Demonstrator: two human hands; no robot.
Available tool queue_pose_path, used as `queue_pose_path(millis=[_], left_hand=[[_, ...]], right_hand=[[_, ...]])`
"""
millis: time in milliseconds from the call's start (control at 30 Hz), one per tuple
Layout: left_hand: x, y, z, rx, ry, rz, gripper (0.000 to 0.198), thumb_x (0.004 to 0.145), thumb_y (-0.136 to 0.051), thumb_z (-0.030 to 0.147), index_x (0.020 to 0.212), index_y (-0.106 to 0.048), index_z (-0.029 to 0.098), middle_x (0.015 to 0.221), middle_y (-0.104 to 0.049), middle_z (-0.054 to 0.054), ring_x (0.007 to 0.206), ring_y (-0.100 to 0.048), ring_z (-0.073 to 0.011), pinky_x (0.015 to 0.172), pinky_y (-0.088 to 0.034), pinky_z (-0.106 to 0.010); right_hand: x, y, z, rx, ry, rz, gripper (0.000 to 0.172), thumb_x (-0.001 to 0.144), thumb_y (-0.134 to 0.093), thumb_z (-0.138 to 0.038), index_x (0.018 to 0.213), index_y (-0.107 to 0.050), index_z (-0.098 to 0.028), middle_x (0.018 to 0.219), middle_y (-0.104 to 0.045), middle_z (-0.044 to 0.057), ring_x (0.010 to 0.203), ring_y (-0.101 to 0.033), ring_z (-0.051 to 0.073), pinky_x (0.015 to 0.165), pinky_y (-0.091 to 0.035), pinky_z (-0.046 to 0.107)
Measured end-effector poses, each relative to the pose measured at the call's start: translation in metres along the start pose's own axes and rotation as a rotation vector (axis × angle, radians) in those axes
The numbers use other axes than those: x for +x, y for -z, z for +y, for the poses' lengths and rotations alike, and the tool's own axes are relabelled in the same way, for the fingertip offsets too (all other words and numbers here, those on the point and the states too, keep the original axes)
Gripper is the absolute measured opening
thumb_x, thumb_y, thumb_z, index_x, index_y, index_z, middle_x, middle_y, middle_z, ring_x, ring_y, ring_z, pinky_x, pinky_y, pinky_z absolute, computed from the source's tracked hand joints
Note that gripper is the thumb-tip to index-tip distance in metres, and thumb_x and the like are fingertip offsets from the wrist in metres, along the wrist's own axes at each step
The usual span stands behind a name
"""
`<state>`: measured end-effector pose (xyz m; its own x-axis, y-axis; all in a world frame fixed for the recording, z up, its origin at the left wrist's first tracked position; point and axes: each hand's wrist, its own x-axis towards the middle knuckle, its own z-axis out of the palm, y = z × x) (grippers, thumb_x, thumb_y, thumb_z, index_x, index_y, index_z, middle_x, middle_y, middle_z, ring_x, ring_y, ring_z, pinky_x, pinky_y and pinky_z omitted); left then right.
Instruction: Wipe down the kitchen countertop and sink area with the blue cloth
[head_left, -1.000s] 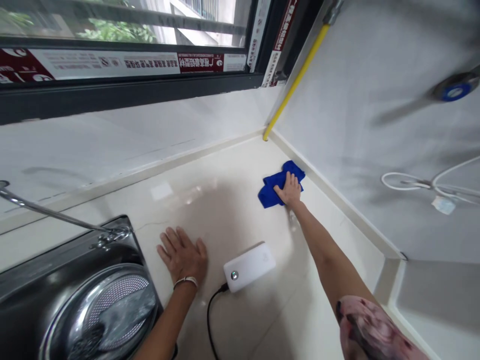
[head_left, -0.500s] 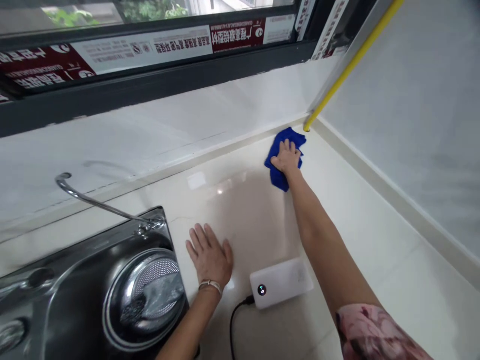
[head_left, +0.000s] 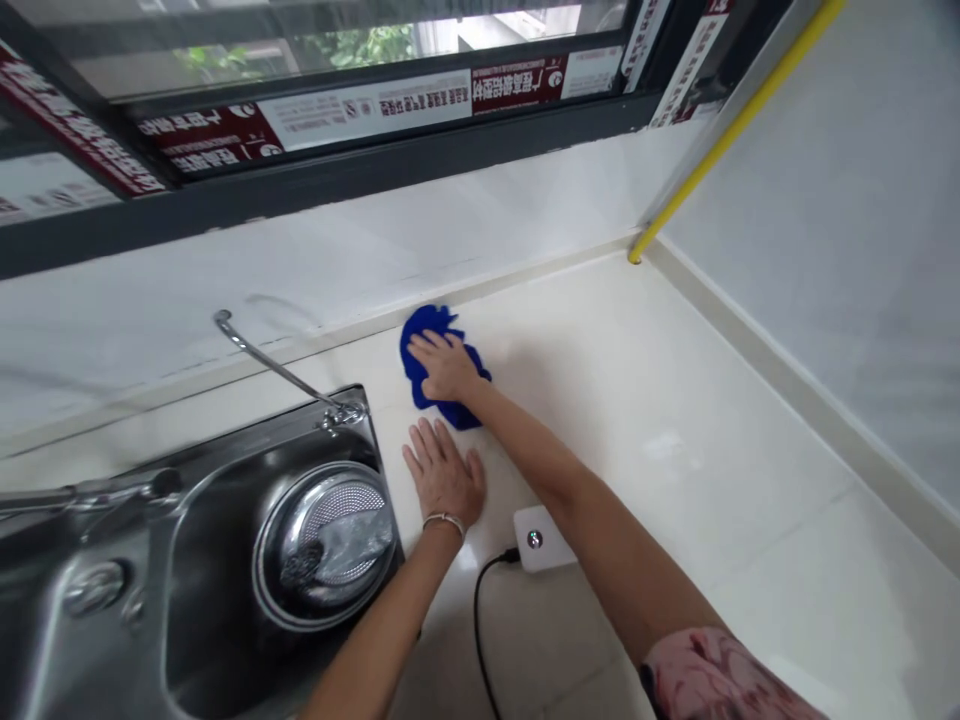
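A blue cloth (head_left: 469,412) lies crumpled on the pale counter (head_left: 600,330), near its back edge and right of the sink's faucet. My right hand (head_left: 447,368) presses flat on top of it, fingers spread and pointing left. Just below the cloth, my left hand (head_left: 448,482) rests palm down on the counter with its fingers apart and nothing in it; a bracelet circles the wrist. The right forearm partly covers a white power bank (head_left: 536,540) with a lit round display, and a black cable (head_left: 478,610) runs from it.
At the left is a steel sink (head_left: 202,570) holding a round metal strainer and bowl (head_left: 330,545) with a clear bag and a scourer inside. A thin curved faucet (head_left: 277,368) rises behind. A yellow pipe (head_left: 735,130) meets the counter's back right corner. A dark window frame (head_left: 375,160) runs behind.
My right hand has slid the blue cloth left along the counter, from near the yellow pipe to beside the sink corner. My left hand stays flat. The view has shifted left.
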<state>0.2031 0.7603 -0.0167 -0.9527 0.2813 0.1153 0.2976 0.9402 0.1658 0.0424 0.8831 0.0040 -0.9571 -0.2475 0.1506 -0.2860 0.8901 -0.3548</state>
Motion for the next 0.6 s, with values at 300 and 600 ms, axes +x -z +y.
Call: queue_pose_path(millis=[300, 600], left_hand=[[-0.002, -0.008, -0.01, -0.189, -0.062, 0.053, 0.063, 0.095, -0.049, 0.033, 0.143, -0.051, -0.008, 0.156, -0.04, -0.032, 0.151, -0.031, -0.0411, 0.125, -0.026, -0.062], [-0.007, -0.002, -0.002, -0.243, -0.268, -0.018, 0.054, 0.091, -0.055, 0.037, 0.129, -0.065, 0.0, 0.127, -0.066, -0.024, 0.122, -0.061, -0.0359, 0.114, -0.046, -0.051]], right_hand=[[-0.006, -0.029, -0.037, 0.268, 0.358, -0.131, 0.062, 0.069, -0.054, -0.005, 0.125, -0.072, -0.025, 0.144, -0.064, 0.003, 0.143, -0.05, 0.023, 0.121, -0.028, 0.047], [-0.074, 0.008, 0.018, 0.412, 0.434, -0.197, 0.056, 0.06, -0.046, -0.004, 0.101, -0.078, -0.026, 0.115, -0.079, 0.001, 0.124, -0.067, 0.02, 0.117, -0.04, 0.046]])
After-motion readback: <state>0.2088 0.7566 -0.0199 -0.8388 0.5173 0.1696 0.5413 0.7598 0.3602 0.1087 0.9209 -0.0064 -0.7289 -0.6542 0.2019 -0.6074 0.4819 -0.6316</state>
